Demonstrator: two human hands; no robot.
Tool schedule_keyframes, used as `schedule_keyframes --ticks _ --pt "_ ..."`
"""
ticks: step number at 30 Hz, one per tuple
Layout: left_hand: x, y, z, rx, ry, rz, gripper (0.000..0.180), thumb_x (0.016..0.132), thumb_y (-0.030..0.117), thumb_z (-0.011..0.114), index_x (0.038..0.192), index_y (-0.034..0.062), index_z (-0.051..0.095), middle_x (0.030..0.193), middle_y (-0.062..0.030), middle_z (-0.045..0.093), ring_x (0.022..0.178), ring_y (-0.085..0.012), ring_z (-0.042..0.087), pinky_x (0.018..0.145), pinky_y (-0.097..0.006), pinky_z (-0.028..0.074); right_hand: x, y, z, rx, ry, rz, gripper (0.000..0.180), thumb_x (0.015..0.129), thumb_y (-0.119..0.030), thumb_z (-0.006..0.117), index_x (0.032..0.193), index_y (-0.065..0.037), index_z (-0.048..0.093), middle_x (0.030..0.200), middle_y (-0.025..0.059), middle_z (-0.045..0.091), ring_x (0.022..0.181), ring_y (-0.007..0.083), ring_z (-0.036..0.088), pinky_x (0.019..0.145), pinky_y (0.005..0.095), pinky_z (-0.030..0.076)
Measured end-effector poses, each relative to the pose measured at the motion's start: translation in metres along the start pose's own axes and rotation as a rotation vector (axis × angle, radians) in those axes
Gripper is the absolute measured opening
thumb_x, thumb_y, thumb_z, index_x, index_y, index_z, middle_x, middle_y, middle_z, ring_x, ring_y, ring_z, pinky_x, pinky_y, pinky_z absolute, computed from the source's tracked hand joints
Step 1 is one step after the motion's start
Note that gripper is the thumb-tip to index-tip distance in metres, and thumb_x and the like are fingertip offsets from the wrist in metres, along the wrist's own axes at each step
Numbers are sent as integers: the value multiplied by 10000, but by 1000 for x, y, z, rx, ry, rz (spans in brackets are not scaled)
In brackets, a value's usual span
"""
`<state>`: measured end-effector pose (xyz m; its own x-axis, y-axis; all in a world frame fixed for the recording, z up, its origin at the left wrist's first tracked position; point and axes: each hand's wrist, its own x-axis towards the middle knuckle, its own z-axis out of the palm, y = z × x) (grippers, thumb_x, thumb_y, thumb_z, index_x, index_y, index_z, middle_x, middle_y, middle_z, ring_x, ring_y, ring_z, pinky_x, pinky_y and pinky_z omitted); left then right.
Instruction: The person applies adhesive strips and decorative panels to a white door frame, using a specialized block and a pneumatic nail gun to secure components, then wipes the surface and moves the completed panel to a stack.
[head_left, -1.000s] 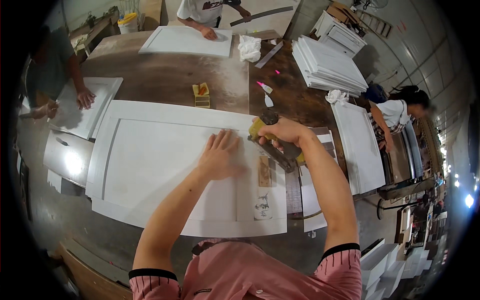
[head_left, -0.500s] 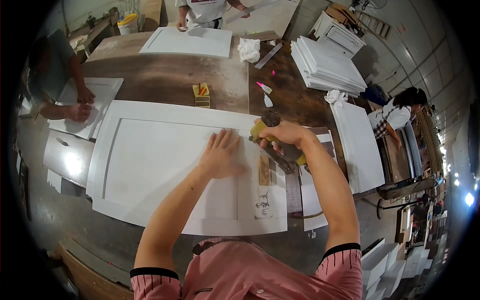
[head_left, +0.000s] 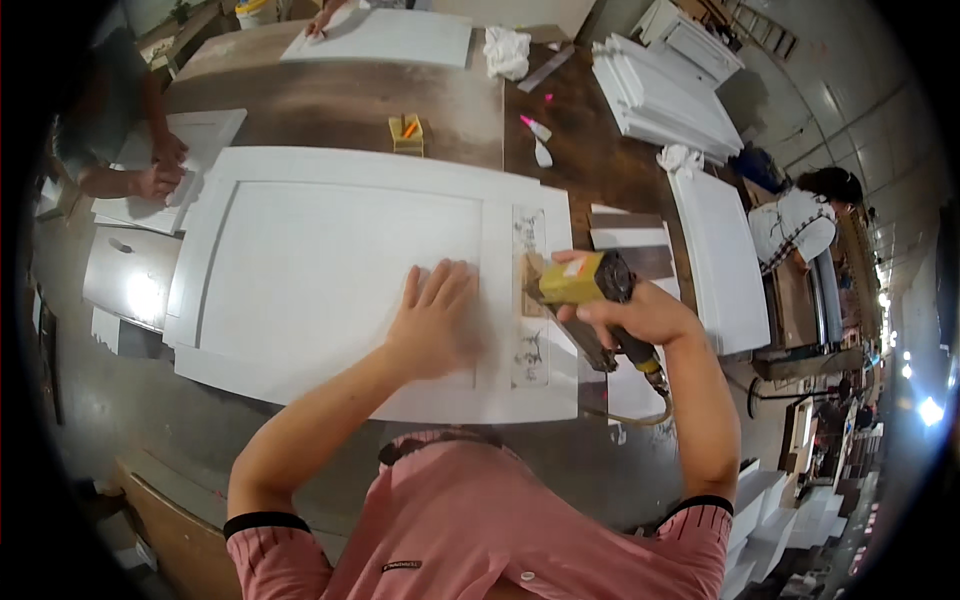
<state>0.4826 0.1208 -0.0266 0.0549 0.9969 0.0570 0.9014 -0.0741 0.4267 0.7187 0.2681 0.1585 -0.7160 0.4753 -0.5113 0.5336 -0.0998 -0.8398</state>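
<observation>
A brown bench (head_left: 460, 115) spreads ahead of the left grip (head_left: 435, 315) and the right grip (head_left: 650, 320); forward of the right grip rises a stack of white boards (head_left: 665, 95), and a white panel leaning long and narrow (head_left: 715, 265) takes up the space to its right; far left of the left grip, a co-worker's hands (head_left: 160, 180) touch another panel; well ahead lie a crumpled white cloth (head_left: 507, 52), a small yellow box (head_left: 407, 142) and a pink-tipped bottle (head_left: 536, 127); the large framed panel (head_left: 330, 270), white with a recessed middle, lies directly under the left grip, which rests flat, fingers slightly spread, holding nothing; the right grip is wrapped around a yellow-and-black power tool (head_left: 580, 282), whose hose (head_left: 640, 422) loops down beside the forearm; the tool covers part of a pale marked strip (head_left: 530, 365) left of the right grip; whether its nose touches the panel I cannot tell; a far worker is cut off above.
</observation>
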Motion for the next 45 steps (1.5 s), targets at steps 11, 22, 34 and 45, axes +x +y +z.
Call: schedule_keyframes --ticks 11,22,34,45 --pt "-33 22 -9 -107 -51 6 1108 773 556 804 1593 -12 320 1684 -205 259 1597 -390 137 1274 -622 46 -23 24 57 -63 -122 284 723 895 -119 771 1550 -199 476 1011 8 683 631 86 562 582 252 494" --pt "-33 24 -12 -111 -31 1 1095 759 561 817 1576 -12 366 1671 -254 253 1584 -444 137 1263 -643 44 -16 33 59 -114 -143 268 696 897 -203 772 1526 -235 476 1035 29 674 610 122 585 584 293 522" --pt "-32 25 -14 -106 -38 -6 1083 771 565 807 1580 -4 367 1670 -251 256 1589 -438 122 1270 -629 36 -16 27 60 -149 -128 258 739 896 -241 784 1553 -255 447 1112 44 680 619 136 612 602 305 542" --pt "-35 27 -15 -202 115 14 677 907 341 737 1478 64 501 1619 -196 363 1546 -398 255 1272 -598 136 -3 134 -21 262 589 90 741 868 -50 691 1556 -146 432 1120 91 690 573 122 553 509 303 482"
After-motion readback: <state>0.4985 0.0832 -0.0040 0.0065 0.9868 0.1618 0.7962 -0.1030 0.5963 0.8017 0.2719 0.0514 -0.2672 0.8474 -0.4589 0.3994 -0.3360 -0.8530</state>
